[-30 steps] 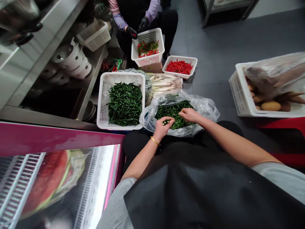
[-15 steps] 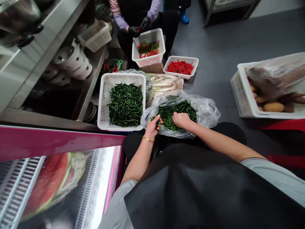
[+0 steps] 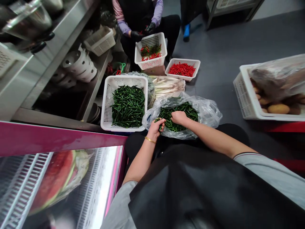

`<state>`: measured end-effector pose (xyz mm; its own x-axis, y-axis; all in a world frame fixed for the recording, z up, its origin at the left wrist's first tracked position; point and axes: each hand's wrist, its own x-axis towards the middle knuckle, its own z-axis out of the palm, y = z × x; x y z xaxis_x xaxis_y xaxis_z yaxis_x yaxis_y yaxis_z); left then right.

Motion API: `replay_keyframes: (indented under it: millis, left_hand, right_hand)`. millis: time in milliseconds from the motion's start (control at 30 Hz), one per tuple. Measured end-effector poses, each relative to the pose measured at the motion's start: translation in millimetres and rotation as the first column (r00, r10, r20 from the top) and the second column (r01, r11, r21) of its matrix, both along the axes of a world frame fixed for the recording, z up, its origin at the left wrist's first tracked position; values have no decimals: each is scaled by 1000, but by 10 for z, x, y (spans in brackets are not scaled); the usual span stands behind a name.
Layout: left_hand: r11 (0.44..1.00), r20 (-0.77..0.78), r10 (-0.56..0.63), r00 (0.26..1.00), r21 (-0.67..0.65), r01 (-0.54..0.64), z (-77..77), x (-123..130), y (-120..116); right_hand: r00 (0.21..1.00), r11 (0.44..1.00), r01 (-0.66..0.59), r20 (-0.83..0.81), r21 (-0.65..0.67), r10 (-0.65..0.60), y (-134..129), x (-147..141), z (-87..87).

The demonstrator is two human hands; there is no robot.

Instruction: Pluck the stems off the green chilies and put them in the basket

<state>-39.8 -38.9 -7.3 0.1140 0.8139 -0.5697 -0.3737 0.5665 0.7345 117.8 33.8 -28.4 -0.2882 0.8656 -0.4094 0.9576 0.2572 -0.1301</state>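
Green chili peppers [image 3: 190, 109] fill an open clear plastic bag [image 3: 208, 113] at my lap. My left hand [image 3: 156, 128], with a gold bangle at the wrist, is closed around a few green chilies at the bag's left edge. Over the middle of the bag, my right hand [image 3: 179, 117] is closed with its fingertips down at the chilies; what it pinches is hidden. Left of the bag stands a white plastic basket [image 3: 108, 108] holding a heap of green chilies [image 3: 128, 105].
Across from me a person with gloved hands [image 3: 143, 33] works over a basket [image 3: 150, 65] of red chilies. Nearby are a basket of picked red chilies [image 3: 182, 69], pale stalks [image 3: 169, 85], a potato crate [image 3: 245, 95], a steel shelf [image 3: 66, 41] and a glass-topped cooler [image 3: 100, 178].
The view has shifted slightly, so everything sits a bit further right and lower. My hands stay at the bag, now slightly closer together. A blue-booted person behind has shifted a foot.
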Motion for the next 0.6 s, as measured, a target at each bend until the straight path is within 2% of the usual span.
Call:
replay_keyframes:
  millis: [100, 200, 333, 467, 533, 600]
  left_hand:
    - [999, -32, 52, 998, -5, -52, -36, -13, -13]
    - [997, -44, 73, 996, 1, -73, -63, 30, -15]
    - [996, -61, 79, 995, 50, -76, -44, 132, -15]
    - [992, -89, 112, 990, 70, -106, -12, 143, -23]
    - [993, -119, 113, 986, 58, -107, -21, 128, -16]
    - [995, -159, 85, 984, 69, -75, -55, 139, 8]
  right_hand:
    - [1000, 998, 10, -13, -55, -10, 19, 167, -19]
    - [998, 995, -55, -37, -79, 52, 60, 295, 51]
    - [997, 998, -59, -43, 26, 60, 58, 98, 79]
    - [998, 998, -64, -29, 24, 64, 88, -106, 35]
    - [994, 1000, -10, -106, 19, 12, 133, -67, 58]
    - [954, 991, 114, -272, -71, -129, 157, 37, 125]
